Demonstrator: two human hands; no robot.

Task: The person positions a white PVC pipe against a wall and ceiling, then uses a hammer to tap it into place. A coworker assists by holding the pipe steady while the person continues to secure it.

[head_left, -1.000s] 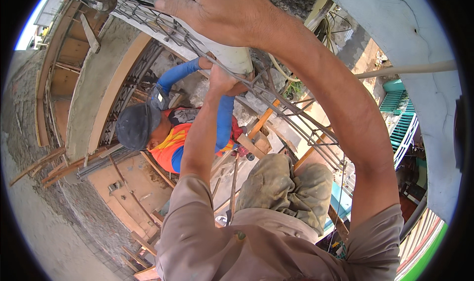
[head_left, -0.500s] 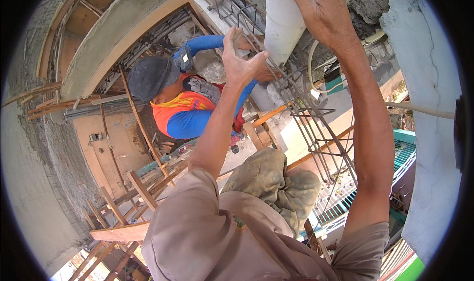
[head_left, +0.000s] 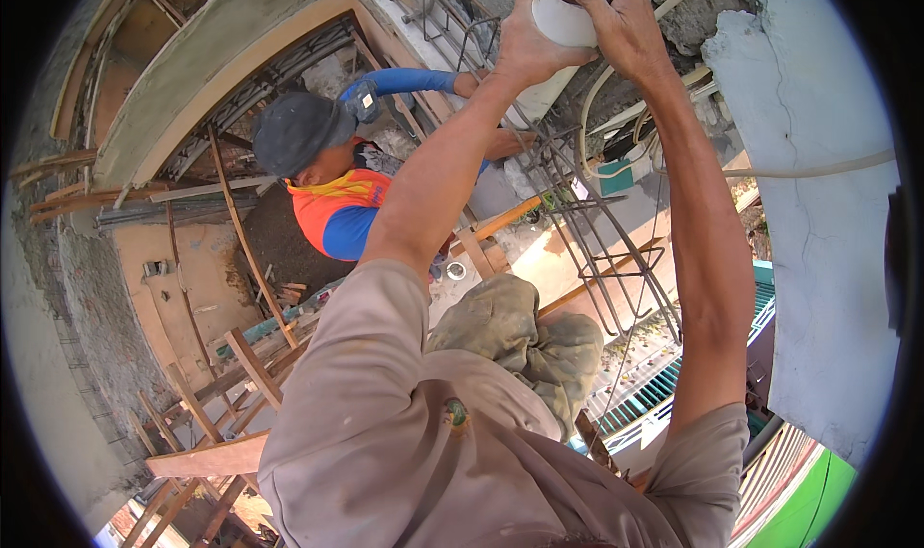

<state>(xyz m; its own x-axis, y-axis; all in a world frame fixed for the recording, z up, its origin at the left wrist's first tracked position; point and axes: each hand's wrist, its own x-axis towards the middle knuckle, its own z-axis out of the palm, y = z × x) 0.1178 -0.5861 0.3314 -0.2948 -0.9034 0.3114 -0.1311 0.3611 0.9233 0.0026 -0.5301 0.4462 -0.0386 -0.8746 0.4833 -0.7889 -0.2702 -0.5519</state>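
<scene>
A wide white pipe (head_left: 564,21) stands at the top, with an opening visible at its upper end. My left hand (head_left: 535,46) wraps round the pipe's left side. On the opposite side my right hand (head_left: 621,26) grips it near the rim, fingers bent over the edge. The lower part of the pipe passes behind my left hand and wrist. Beside it runs a cage of thin steel reinforcing bars (head_left: 592,250), slanting from upper left to lower right.
Left of my arm a co-worker in a dark cap (head_left: 296,134) and orange vest reaches toward the bar cage. A pale hose (head_left: 818,171) crosses a cracked grey slab (head_left: 804,96) at right. Timber framing (head_left: 255,367) lies lower left; a green-railed structure (head_left: 654,394) shows far below.
My left hand has moved up and right from open air onto the pipe. My right hand has shifted slightly down its side. The view has shifted a little.
</scene>
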